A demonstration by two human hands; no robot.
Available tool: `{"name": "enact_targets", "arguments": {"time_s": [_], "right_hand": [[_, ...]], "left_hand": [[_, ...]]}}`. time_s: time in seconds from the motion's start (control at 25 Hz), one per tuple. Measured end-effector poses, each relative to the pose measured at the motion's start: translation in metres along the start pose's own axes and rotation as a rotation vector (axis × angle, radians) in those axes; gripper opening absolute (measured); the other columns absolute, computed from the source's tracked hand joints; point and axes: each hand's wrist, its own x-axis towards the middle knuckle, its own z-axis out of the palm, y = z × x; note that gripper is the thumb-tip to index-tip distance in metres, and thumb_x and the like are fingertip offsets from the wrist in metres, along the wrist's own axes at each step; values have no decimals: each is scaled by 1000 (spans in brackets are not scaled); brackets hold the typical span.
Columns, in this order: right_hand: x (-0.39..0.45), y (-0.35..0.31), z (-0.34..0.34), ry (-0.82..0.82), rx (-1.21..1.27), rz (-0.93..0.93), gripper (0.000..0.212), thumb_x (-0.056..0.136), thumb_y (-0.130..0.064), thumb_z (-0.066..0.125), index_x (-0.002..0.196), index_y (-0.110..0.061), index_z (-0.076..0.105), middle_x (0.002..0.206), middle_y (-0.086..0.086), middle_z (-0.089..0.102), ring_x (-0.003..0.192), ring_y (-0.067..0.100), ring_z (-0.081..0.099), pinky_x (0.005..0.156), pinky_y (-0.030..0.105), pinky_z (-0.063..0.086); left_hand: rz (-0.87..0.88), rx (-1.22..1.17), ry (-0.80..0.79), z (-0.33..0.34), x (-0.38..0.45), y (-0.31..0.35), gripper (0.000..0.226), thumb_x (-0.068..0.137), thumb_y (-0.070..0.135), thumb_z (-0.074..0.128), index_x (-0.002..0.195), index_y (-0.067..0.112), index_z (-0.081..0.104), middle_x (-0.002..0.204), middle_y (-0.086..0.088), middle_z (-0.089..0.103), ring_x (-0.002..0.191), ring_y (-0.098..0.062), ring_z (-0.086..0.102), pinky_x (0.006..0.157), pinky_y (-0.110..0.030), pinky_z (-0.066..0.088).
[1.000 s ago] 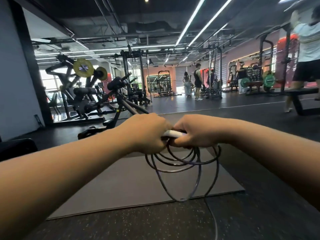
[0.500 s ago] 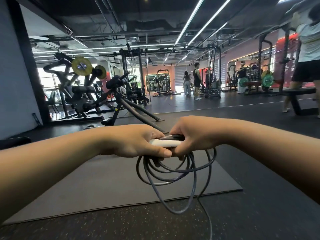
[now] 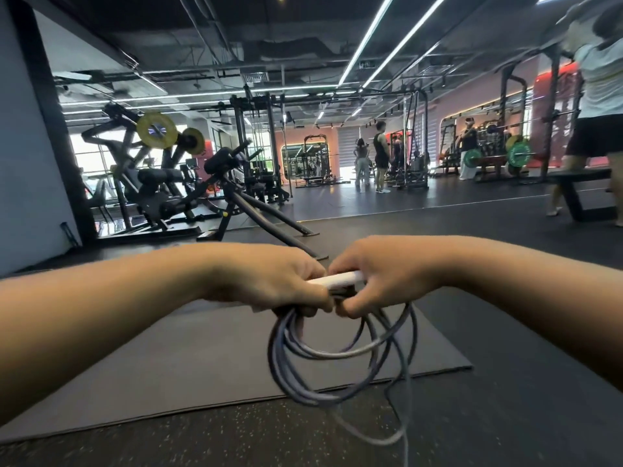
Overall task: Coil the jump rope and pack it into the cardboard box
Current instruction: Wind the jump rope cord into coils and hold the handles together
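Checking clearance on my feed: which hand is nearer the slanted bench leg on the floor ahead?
Left. The left hand sits just below the bench leg in view; the right hand is further right.

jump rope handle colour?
White handle, gripped between the left hand and right hand; head view.

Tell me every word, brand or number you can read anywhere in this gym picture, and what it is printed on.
None can be read.
Round yellow weight plate on the black machine: a dark centre marking, too blurred to read.
Round green weight plates on the far barbell: pale markings, too small to read.
White plastic jump rope handle held between left hand and right hand: no print visible.
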Motion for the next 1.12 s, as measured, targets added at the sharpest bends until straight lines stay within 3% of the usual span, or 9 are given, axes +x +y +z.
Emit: {"name": "enact_targets", "arguments": {"time_s": [0.16, 0.32, 0.4, 0.56, 0.68, 0.76, 0.84, 0.96, 1.12], "right_hand": [[-25, 24, -24, -109, 449, 172, 41, 82, -51, 75, 90, -10, 75, 64, 1, 58, 52, 12, 49, 53, 28, 42], [-33, 63, -22, -51, 316, 302, 48, 77, -54, 80, 63, -12, 60, 54, 2, 53, 48, 16, 48, 54, 28, 46], [-38, 79, -13, 42, 329, 366, 57, 74, -62, 79, 60, -14, 52, 52, 5, 53, 49, 18, 53, 60, 29, 49], [-40, 97, 15, 230, 400, 436, 63, 75, -70, 73, 63, -13, 48, 55, 13, 43, 48, 23, 54, 53, 28, 45], [-28, 96, 34, 402, 780, 345, 49, 88, -57, 63, 78, -9, 59, 65, 7, 38, 51, 18, 41, 51, 30, 38], [-20, 90, 47, 458, 1011, 294, 40, 96, -46, 57, 92, -8, 69, 65, 5, 44, 54, 19, 48, 56, 35, 50], [-9, 81, 64, 465, 1120, 274, 37, 101, -41, 54, 103, -9, 72, 60, 3, 40, 51, 19, 44, 66, 43, 60], [16, 57, 91, 389, 1464, 141, 38, 94, -26, 68, 127, -9, 65, 69, 1, 35, 57, 16, 32, 60, 36, 52], [43, 8, 99, 442, 1646, -193, 70, 68, -51, 88, 127, -24, 63, 83, -1, 59, 64, 13, 46, 58, 29, 36]], "left_hand": [[-2, -44, 12, -5, -22, -26, 35, 86, 56, 63, 78, 21, 64, 65, 6, 56, 60, -16, 55, 58, -30, 48], [-101, 382, -46, -18, -33, -40, 36, 92, 61, 54, 80, 27, 57, 68, 9, 57, 63, -11, 54, 62, -21, 45], [-146, 386, -92, -23, -41, -47, 34, 91, 63, 53, 79, 32, 58, 67, 10, 59, 62, -9, 53, 64, -22, 45], [-116, 76, -76, -17, -51, -62, 39, 87, 59, 62, 74, 22, 54, 55, 11, 55, 54, -8, 49, 58, -27, 41], [39, -216, 260, -9, -43, -72, 47, 89, 64, 58, 78, 18, 52, 60, 5, 51, 56, -12, 44, 58, -31, 38], [127, -678, 494, -4, -31, -67, 42, 97, 54, 53, 85, 15, 48, 61, 7, 43, 53, -11, 44, 58, -30, 42], [204, -1143, 654, -1, -14, -51, 32, 102, 42, 49, 83, 16, 48, 58, 7, 43, 51, -11, 50, 57, -27, 49], [265, -1451, 877, 7, 18, -19, 34, 105, 39, 45, 78, 18, 48, 55, 5, 52, 56, -14, 57, 63, -29, 52], [155, -1620, 1010, 13, 53, 5, 48, 97, 57, 49, 97, 13, 68, 99, -11, 75, 79, -27, 62, 77, -39, 51]]}}
